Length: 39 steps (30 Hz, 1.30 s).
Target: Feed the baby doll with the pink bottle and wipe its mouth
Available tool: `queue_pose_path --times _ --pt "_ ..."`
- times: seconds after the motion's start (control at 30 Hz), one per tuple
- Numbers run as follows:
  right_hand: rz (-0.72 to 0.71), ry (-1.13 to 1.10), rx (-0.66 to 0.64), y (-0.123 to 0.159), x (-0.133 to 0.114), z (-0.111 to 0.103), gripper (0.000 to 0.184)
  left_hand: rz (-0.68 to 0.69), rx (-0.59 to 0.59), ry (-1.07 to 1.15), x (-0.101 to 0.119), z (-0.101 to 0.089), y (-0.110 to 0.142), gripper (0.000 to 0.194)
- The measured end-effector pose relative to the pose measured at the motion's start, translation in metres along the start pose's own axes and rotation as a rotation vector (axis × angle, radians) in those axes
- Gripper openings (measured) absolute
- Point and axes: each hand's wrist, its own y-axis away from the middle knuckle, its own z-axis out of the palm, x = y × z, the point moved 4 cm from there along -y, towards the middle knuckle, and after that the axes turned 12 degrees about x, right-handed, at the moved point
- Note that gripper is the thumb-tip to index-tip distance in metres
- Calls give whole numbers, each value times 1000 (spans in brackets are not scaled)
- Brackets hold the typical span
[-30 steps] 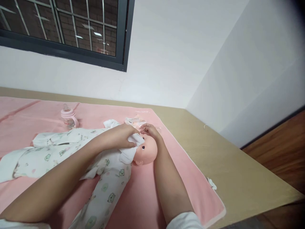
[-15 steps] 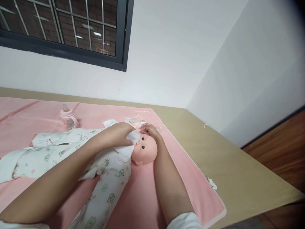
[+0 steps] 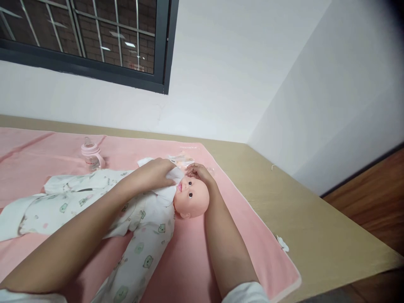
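Note:
A baby doll [image 3: 194,200] in a white suit with green animal prints [image 3: 151,235] lies on its back, its head to the right. My left hand [image 3: 159,171] is closed on a white cloth [image 3: 167,194] at the doll's chin; part of the cloth sticks up beyond the thumb. The doll's pink lips show just past the cloth's edge. Along the far side of the doll's head lies my right hand [image 3: 200,171], its fingers loosely bent and apart, close to the cheek. The doll's far arm is mostly hidden behind my left hand.
A pink mat [image 3: 186,261] covers much of the wooden surface [image 3: 268,193]. Behind the doll stands a pink-lidded baby bottle [image 3: 91,155]. Clear plastic packets [image 3: 181,159] lie beyond my hands. A small white piece [image 3: 282,244] sits at the mat's right edge. Walls close off the back and right.
My left hand has drawn the cloth slightly back from the doll's mouth toward its chest, so the lips now show. My right hand has stayed beside the head.

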Motion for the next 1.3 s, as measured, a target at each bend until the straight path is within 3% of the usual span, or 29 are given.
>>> queue_pose_path --times 0.17,0.33,0.87,1.07,1.3 --pt "0 14 0 0 0 0 27 1 21 -33 3 0 -2 21" --pt "1 -8 23 -2 2 -2 25 9 27 38 3 1 -3 8" --pt "9 -27 -8 -4 2 0 24 -6 125 151 -5 4 -8 15" --pt "6 -17 5 0 -1 0 23 29 63 267 1 -1 -1 17" --pt "16 15 4 -2 0 0 24 64 -37 258 9 8 3 17"
